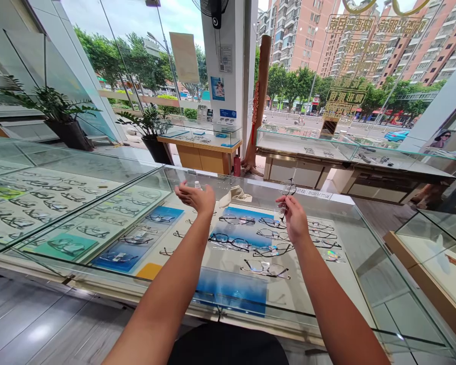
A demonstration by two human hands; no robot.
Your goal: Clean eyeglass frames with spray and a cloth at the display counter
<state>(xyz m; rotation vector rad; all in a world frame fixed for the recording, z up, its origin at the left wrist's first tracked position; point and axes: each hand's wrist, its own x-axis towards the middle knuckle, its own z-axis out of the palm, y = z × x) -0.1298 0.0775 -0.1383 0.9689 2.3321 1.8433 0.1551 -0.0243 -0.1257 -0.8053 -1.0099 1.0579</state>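
My right hand (292,213) pinches a pair of eyeglasses (289,186) above the glass display case (311,309). The frame is thin and dark, and it is raised above the counter top. To the left, my left hand (196,196) is in the air with its fingers spread and nothing visible in them. Just behind those fingers shows the white top of a small bottle (197,184); its lower part is hidden. Between my hands, a crumpled beige cloth (233,195) lies on the counter. Below are several pairs of eyeglasses (266,269) in the case.
More glass cases with rows of eyeglasses (38,197) extend to the left. A low glass case (433,253) stands at right. Across the room are further display counters (203,152), potted plants (66,121), a wooden trunk post (260,96) and large windows.
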